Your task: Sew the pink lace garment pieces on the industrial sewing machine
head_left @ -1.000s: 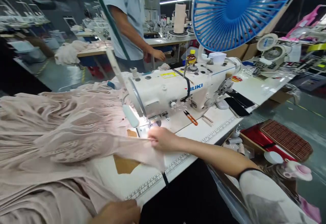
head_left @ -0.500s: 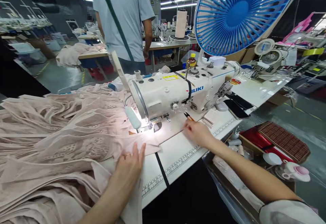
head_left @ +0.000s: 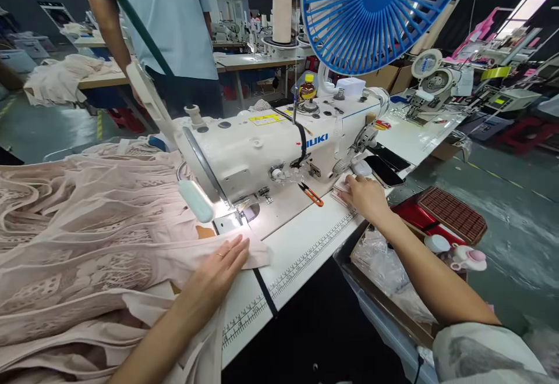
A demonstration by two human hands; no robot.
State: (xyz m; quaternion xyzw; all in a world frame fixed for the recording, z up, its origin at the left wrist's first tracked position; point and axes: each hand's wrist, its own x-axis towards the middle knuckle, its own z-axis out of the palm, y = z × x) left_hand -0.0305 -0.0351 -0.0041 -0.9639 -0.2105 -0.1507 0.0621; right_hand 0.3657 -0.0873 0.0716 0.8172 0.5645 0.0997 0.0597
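My left hand [head_left: 225, 260] lies flat, fingers stretched out, on the end of a pale pink fabric band [head_left: 257, 251]. The band belongs to a lace-trimmed garment and runs up to the needle area of a white sewing machine [head_left: 262, 145]. Farther right, my right hand [head_left: 367, 199] has its fingers curled onto a small stack of pale pink fabric strips [head_left: 337, 193], pinching at its upper edge; the fingertips are partly hidden. Orange-handled thread snips [head_left: 312, 195] rest on the machine bed between the hands, touched by neither.
Heaped pink garments [head_left: 78, 221] cover the left side. A black phone [head_left: 384, 170] lies beyond my right hand. A blue fan [head_left: 379, 17] hangs over the machine. Below right stands a box of plastic bags [head_left: 384, 267]. A person in a blue shirt [head_left: 170, 23] stands behind the machine.
My right hand has moved right, from the snips to the stack of strips, leaving the snips fully visible. The left hand stays on the band. The whole view has shifted to the right.
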